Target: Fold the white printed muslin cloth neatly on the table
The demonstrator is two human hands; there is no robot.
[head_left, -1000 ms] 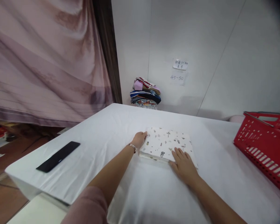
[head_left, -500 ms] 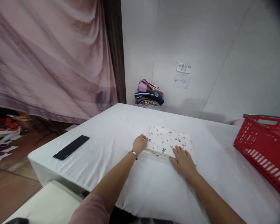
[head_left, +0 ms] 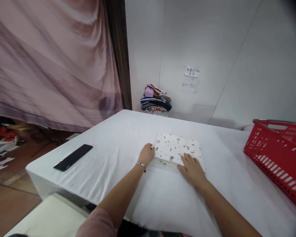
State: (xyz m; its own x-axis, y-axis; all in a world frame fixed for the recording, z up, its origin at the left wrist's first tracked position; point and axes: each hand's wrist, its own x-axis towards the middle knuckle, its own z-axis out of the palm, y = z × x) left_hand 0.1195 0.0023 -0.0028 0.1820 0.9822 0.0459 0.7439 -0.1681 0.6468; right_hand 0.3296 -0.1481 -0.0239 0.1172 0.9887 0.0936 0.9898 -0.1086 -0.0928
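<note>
A folded white cloth (head_left: 176,146) with small printed motifs lies flat on the white-covered table. At its left edge, my left hand (head_left: 147,154) has its fingers curled together, pinching the cloth's side; the fingertips are partly hidden. My right hand (head_left: 193,169) rests flat on the cloth's near right part, fingers stretched out. Several folded layers show along the near edge of the cloth.
A red plastic basket (head_left: 273,158) stands on the right of the table (head_left: 108,144). A flat black object (head_left: 73,157) lies at the left. Beyond the far edge is a stack of folded fabrics (head_left: 156,102) against the wall. A pink curtain (head_left: 59,59) hangs at the left.
The camera view has shifted slightly, so everything sits a little further left. Both hands keep nearly the same places on the cloth, which has not visibly changed.
</note>
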